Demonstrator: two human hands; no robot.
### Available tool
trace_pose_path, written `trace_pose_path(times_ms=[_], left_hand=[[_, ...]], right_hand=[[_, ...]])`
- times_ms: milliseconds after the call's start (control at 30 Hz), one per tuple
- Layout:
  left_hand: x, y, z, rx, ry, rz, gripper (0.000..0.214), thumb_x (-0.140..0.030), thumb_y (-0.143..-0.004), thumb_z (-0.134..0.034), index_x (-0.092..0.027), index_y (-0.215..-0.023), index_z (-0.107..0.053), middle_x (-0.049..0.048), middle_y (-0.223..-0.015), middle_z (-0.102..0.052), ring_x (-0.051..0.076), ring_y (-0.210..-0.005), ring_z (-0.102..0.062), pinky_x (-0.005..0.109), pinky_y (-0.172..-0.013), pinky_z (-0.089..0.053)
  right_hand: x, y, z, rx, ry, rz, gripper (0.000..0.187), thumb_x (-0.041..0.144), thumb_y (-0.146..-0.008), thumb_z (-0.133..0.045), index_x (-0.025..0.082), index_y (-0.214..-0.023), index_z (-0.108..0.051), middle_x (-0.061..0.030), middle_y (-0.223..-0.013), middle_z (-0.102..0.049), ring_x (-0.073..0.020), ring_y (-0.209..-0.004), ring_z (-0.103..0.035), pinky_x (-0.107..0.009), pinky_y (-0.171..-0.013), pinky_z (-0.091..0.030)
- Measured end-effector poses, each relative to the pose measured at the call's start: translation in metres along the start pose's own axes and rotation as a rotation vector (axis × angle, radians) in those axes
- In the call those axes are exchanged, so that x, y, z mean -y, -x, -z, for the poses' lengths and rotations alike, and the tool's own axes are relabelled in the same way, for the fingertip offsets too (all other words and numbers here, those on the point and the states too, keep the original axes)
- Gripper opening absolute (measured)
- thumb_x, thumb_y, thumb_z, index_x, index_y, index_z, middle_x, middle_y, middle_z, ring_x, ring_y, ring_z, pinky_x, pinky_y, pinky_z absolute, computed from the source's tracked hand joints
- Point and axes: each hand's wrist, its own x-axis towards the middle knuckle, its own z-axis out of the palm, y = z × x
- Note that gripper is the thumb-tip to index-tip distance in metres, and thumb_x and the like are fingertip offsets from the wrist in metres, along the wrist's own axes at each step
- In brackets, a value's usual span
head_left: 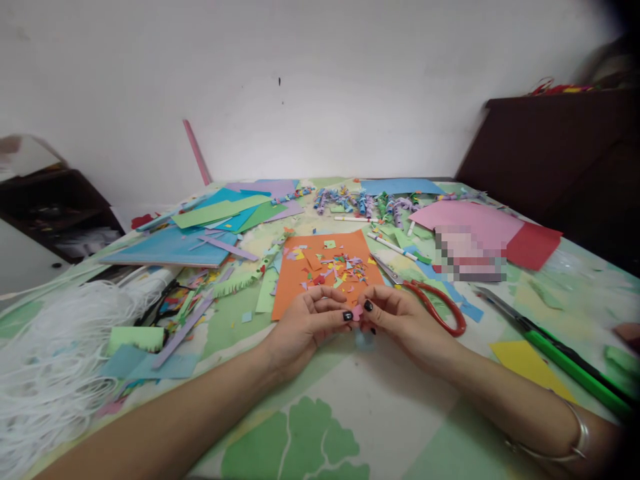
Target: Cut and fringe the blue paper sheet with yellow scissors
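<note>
- apparently the step in hand is fine fingertip work: both hands meet over the near part of the table, just in front of the near edge of an orange sheet.
- the left hand has thumb and fingers together on a small pink paper piece; the right hand pinches at its other side, so the piece sits between the two. whether it is being folded, twisted or torn, i cannot tell.
- the next move, i judge, calls for a light, steady pinch, since paper this small could crumple or slip.
- no box or cup stands by the hands; the orange sheet serves much like a tray, with a heap of coloured scraps on it.
- red-handled scissors lie beside the right hand, blades by the sheet's right edge.
- toward the table's right edge lies a green-handled cutter; at its near left corner, a tangle of white string.
- near the far edge, curled paper strips sit in a row.
- beyond the left edge, a dark shelf holds what look like papers, too blurred to sort.
</note>
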Motion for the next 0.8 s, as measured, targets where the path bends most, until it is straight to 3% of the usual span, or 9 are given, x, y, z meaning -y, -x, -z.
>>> trace_pose_path(times_ms=[600, 800], left_hand=[[0.0004, 0.0001, 0.0013, 0.031, 0.007, 0.009, 0.03, -0.01, -0.064, -0.082, -0.013, -0.086, -0.062, 0.0026, -0.072, -0.072, 0.012, -0.067, -0.068, 0.023, -0.068, -0.051], [0.0006, -0.0008, 0.0018, -0.01, -0.03, -0.012, 0.029, -0.013, -0.065, -0.082, -0.013, -0.086, -0.061, 0.0039, -0.075, -0.072, 0.013, -0.07, -0.068, 0.025, -0.074, -0.051]], right_hand=[[-0.003, -0.0012, 0.0016, 0.008, 0.006, -0.039, 0.038, 0.053, -0.077, -0.073, 0.017, -0.077, -0.058, 0.0002, -0.071, -0.061, -0.012, -0.062, -0.055, -0.024, -0.06, -0.042], [0.0026, 0.0008, -0.002, -0.026, 0.105, -0.012, 0.029, 0.042, -0.079, -0.072, 0.017, -0.077, -0.056, 0.0026, -0.068, -0.057, -0.0114, -0.063, -0.053, -0.023, -0.06, -0.04]])
